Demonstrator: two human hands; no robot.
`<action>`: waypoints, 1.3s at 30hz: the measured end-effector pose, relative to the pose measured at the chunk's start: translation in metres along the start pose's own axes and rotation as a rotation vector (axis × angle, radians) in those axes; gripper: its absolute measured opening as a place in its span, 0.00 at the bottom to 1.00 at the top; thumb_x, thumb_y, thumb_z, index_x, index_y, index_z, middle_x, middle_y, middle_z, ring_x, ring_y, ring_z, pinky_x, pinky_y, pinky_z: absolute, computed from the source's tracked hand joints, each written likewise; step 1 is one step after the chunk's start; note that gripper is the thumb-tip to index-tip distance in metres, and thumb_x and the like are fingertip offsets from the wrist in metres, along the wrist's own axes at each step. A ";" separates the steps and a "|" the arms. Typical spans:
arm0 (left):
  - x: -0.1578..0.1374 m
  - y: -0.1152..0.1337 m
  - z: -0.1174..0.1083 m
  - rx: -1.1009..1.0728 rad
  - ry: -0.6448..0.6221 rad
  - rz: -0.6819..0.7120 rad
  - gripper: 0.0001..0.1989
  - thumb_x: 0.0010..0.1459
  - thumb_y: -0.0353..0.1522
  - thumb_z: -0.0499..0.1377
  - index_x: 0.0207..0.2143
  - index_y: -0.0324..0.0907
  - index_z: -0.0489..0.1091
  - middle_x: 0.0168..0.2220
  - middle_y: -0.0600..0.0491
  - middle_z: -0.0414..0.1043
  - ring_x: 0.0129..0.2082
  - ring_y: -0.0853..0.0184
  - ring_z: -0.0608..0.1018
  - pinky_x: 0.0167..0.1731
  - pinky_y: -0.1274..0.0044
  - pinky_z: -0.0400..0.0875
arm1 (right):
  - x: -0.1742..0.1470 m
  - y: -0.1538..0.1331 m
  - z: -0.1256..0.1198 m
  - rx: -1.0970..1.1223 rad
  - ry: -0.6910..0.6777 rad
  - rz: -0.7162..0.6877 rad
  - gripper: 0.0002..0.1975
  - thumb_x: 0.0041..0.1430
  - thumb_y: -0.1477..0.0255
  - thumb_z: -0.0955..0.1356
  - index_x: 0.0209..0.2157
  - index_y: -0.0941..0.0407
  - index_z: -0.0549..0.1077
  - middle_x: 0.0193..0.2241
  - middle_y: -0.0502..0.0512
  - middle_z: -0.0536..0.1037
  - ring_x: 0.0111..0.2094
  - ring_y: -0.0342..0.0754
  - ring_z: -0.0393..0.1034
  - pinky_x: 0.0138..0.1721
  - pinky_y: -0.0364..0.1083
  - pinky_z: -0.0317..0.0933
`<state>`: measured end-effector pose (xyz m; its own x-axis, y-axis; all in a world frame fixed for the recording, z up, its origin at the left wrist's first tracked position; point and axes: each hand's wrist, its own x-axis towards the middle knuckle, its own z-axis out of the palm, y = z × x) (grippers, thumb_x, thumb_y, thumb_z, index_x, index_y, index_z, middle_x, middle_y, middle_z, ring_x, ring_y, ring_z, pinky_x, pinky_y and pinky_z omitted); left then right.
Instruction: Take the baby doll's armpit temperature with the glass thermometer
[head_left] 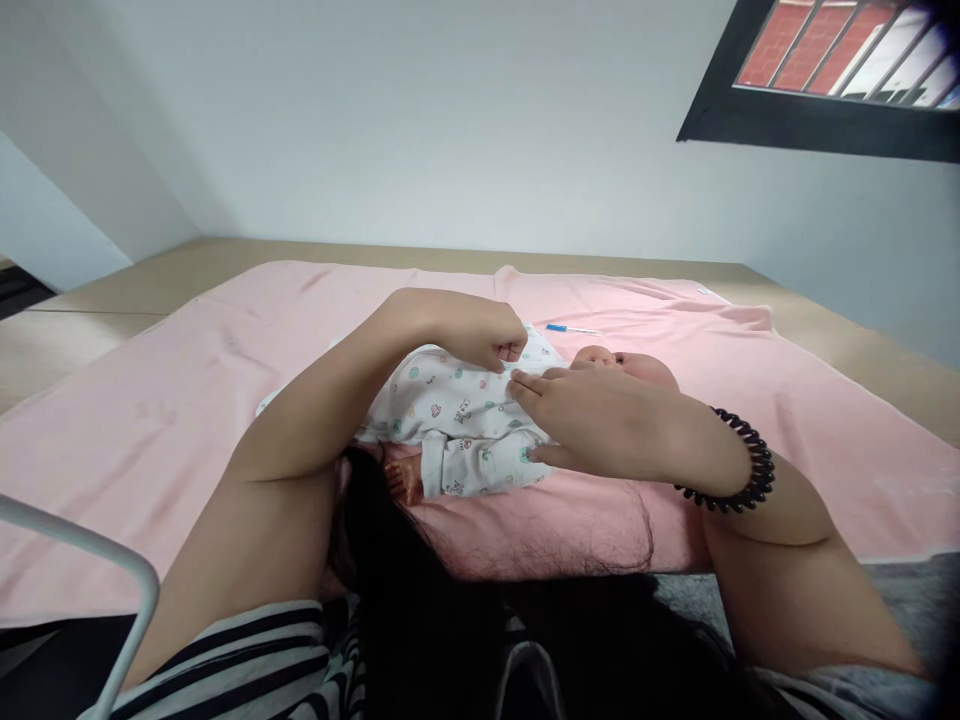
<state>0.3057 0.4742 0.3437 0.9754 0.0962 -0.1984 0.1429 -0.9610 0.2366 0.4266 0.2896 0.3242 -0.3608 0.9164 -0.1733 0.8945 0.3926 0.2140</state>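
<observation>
A baby doll (648,370) lies on its back, its head to the right, dressed in a white baby garment (442,395) with small coloured prints. One brown doll hand (405,479) sticks out of a sleeve. My left hand (480,332) is closed over the garment's far side near the doll's chest, fingers curled; what they hold, if anything, is hidden. Lying flat with fingers stretched, my right hand (604,412) covers the doll's neck and near shoulder and touches the garment. A black coiled band (752,462) circles my right wrist.
A pink blanket (135,440) is spread over a wooden table (97,298) against a white wall. Beyond the doll lies a thin blue and white stick (559,328), possibly a thermometer. Long dark hair (405,590) hangs in front. A white metal bar (90,540) is at lower left.
</observation>
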 end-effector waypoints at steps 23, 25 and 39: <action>-0.006 -0.014 -0.008 0.015 -0.039 0.011 0.07 0.54 0.27 0.61 0.37 0.43 0.75 0.35 0.53 0.77 0.30 0.67 0.71 0.33 0.76 0.57 | 0.000 -0.003 -0.003 0.041 0.006 0.090 0.28 0.66 0.65 0.69 0.63 0.61 0.64 0.40 0.60 0.78 0.38 0.54 0.73 0.31 0.50 0.52; -0.006 -0.015 -0.009 0.020 -0.046 -0.004 0.08 0.55 0.30 0.63 0.39 0.43 0.76 0.37 0.53 0.78 0.31 0.67 0.71 0.35 0.76 0.58 | 0.000 0.001 0.002 0.049 0.056 0.061 0.29 0.64 0.65 0.70 0.63 0.60 0.63 0.35 0.57 0.77 0.34 0.53 0.72 0.30 0.49 0.50; -0.009 -0.006 -0.012 0.185 -0.161 -0.083 0.13 0.62 0.37 0.58 0.47 0.43 0.74 0.45 0.50 0.79 0.39 0.63 0.75 0.39 0.75 0.62 | 0.005 -0.006 0.006 -0.018 0.034 0.050 0.31 0.63 0.73 0.66 0.67 0.58 0.62 0.60 0.64 0.71 0.43 0.54 0.73 0.31 0.49 0.54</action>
<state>0.2983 0.4821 0.3560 0.9200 0.1487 -0.3627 0.1739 -0.9840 0.0377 0.4212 0.2917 0.3162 -0.3249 0.9369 -0.1289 0.9069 0.3473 0.2386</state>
